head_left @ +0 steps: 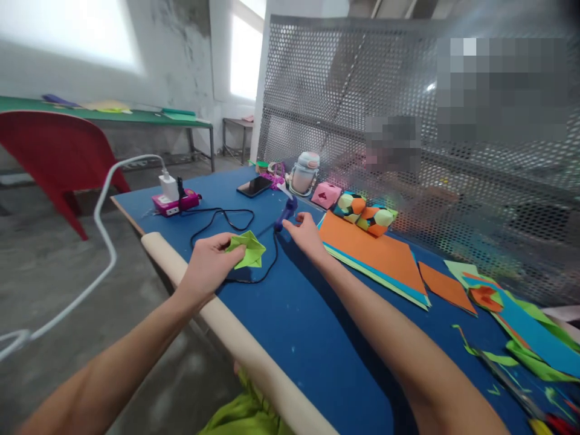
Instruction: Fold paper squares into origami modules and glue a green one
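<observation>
My left hand [212,263] pinches a folded piece of lime-green paper [249,249], with pointed flaps, between thumb and fingers above the table's front side. Farther right, my right hand [307,234] is beside a blue glue gun [287,212] with a white stick protruding from its back. The thumb and a bent finger of that hand are apart, right at the gun's edge; firm contact is unclear. From the gun a black cord [254,281] loops over the blue table [290,314] to a magenta power strip [170,204] holding a white plug.
A phone [254,186], a bottle [304,172] and folded paper shapes [348,205] stand along the back. Orange, blue and green sheets [376,241] lie right; scissors [507,380] and scraps nearer me. A perforated metal screen [317,90] rises behind; a red chair [58,151] stands left.
</observation>
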Tool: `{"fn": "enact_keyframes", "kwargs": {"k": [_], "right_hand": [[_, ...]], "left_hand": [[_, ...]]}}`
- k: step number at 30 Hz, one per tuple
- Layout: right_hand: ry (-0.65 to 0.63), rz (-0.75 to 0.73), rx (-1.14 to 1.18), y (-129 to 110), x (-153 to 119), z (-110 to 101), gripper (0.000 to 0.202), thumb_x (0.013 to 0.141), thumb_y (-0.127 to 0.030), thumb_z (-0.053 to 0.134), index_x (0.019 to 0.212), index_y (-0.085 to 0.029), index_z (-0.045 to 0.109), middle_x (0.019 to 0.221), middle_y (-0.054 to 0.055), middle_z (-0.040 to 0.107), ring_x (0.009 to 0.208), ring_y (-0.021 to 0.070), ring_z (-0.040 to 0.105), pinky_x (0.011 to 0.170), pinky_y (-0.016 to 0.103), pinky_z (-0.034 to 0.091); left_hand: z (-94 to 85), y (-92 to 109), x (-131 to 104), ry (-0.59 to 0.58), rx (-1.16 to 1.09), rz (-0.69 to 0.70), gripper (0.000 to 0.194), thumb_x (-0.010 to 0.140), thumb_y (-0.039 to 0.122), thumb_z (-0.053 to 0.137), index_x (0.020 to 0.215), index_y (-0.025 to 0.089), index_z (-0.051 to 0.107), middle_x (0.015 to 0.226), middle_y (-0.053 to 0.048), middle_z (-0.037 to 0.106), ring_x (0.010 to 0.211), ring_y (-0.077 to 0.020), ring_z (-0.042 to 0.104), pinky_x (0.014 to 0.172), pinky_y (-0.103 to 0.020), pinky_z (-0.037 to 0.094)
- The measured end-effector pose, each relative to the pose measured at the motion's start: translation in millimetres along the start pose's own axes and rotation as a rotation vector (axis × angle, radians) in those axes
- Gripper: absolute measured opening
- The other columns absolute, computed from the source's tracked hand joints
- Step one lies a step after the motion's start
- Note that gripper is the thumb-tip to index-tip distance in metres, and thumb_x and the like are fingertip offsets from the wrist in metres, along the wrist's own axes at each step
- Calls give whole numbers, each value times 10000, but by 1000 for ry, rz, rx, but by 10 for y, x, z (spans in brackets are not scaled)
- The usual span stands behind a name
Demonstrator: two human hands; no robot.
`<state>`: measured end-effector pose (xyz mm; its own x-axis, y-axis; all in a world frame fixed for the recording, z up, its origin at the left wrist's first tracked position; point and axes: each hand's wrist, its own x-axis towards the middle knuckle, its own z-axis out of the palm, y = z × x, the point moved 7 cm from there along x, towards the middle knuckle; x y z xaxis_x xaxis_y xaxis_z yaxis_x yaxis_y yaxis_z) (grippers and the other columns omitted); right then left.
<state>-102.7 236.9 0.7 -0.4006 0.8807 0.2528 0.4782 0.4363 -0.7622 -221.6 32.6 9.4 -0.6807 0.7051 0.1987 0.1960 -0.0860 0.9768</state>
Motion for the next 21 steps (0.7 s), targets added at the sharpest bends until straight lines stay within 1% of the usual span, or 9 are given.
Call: {"fn": "enact_keyframes", "kwargs": {"k": [3,5,6,8,10,11,18,19,21], "right_hand": [[71,73,4,26,229,175,658,711,-479,644,1179,-61,445,1111,204,591,1022,295,572,860,391,439],[111,107,10,19,306,250,744,695,-488,677,1235,-55,406,1142,210,575,1047,309,561,876,417,441],[129,120,12,18,331,275,716,719,-471,673,1251,-72,407,1168,196,563,1054,300,557,882,431,444],[163,136,17,25,365,305,537,808,-399,620,1239,-123,454,1197,141,549,1040,260,563,869,445,463],[188,135,31,41,387,316,362,877,-322,550,1197,-159,505,1187,91,552,1000,214,579,836,428,490],[198,129,42,51,395,316,324,891,-302,533,1183,-164,517,1179,80,555,983,202,584,822,418,499],[204,68,177,68,342,225,326,883,-290,544,1179,-157,513,1160,82,566,961,197,593,810,404,504],[193,58,206,60,304,185,313,876,-287,552,1156,-149,526,1134,79,578,944,192,597,793,390,510],[163,33,272,35,184,69,281,808,-242,597,1057,-116,559,1022,70,619,873,179,606,718,327,520]], "left_hand": [[16,-105,-10,-41,-62,-22,112,654,209,621,706,128,677,656,5,623,579,-106,511,536,-201,380],[7,-160,-14,-49,-73,-28,129,666,203,611,744,130,684,669,4,625,591,-107,514,547,-203,385],[0,-185,-13,-50,-72,-31,129,669,200,607,748,130,682,663,5,621,591,-107,513,545,-203,382],[-11,-223,-7,-53,-76,-42,111,672,193,599,728,130,671,641,9,607,580,-105,505,535,-204,372],[-16,-235,-1,-54,-94,-50,89,669,192,595,693,130,655,619,14,593,565,-102,497,526,-204,365],[-16,-230,0,-56,-102,-53,84,665,194,594,677,131,648,609,16,587,559,-101,493,521,-204,361],[14,-129,-23,-105,-101,-59,89,668,207,576,660,134,628,634,11,588,569,-101,493,529,-208,366],[14,-129,-25,-108,-99,-61,91,667,209,573,657,134,624,633,11,587,567,-101,492,529,-210,368],[11,-136,-24,-110,-81,-56,96,661,213,566,645,134,617,618,14,575,555,-101,485,521,-213,365]]}}
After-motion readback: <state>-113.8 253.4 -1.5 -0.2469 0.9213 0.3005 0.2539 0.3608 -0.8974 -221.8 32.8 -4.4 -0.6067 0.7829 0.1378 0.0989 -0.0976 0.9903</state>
